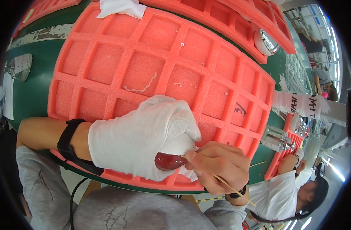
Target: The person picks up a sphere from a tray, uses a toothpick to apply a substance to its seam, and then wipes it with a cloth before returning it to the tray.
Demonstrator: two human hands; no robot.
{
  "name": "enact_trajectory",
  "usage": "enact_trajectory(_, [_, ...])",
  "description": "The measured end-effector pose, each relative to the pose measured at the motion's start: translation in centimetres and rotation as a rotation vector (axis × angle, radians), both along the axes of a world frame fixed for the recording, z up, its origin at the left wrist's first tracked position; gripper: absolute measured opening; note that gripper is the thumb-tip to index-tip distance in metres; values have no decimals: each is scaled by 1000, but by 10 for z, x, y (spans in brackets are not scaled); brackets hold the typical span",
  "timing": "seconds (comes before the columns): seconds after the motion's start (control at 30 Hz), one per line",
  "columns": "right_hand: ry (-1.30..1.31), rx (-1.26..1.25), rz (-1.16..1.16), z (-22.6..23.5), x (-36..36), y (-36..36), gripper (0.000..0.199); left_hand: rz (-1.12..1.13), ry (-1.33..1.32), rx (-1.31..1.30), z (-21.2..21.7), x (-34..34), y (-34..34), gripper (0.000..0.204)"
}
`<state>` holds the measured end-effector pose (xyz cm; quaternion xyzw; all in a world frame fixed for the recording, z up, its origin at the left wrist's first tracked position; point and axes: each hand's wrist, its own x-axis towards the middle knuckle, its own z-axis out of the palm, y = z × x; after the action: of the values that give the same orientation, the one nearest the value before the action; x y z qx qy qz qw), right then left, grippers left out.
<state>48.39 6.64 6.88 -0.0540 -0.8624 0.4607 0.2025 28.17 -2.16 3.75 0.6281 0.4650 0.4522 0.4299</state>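
Observation:
My left hand (141,132), in a white glove, is closed around a glossy dark red rounded piece (169,161) with a pale white part above it. Its full shape is hidden by the glove. Bare and close beside it, my right hand (223,165) pinches a thin wooden stick (231,186). The front of the stick reaches the edge of the red piece, and its long end points down and to the right. Both hands are over the near part of a pink foam tray (166,55) divided into square compartments.
A white cloth (121,9) lies on the tray's far edge. More foam trays (237,19) lie beyond, with a chrome dome (268,43) beside them. At the right stand a clear glass jar (274,138) and a taped post (298,103). A co-worker (273,197) sits at lower right.

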Motion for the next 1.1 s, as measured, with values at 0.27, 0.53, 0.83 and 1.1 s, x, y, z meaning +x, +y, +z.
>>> enact_trajectory(0.27, [-33,188,96,7,-8,1,15,55,3,135,-1,0,1,18])
enact_trajectory(0.53, [32,-66,-16,-3,0,-1,12,-40,47,19,5,-1,2,19])
enact_trajectory(0.83, [36,48,41,0,-9,0,16,67,19,115,-2,2,1,19])
enact_trajectory(1.1, [91,-40,35,-7,-7,0,16,-91,52,-42,4,-4,1,21])
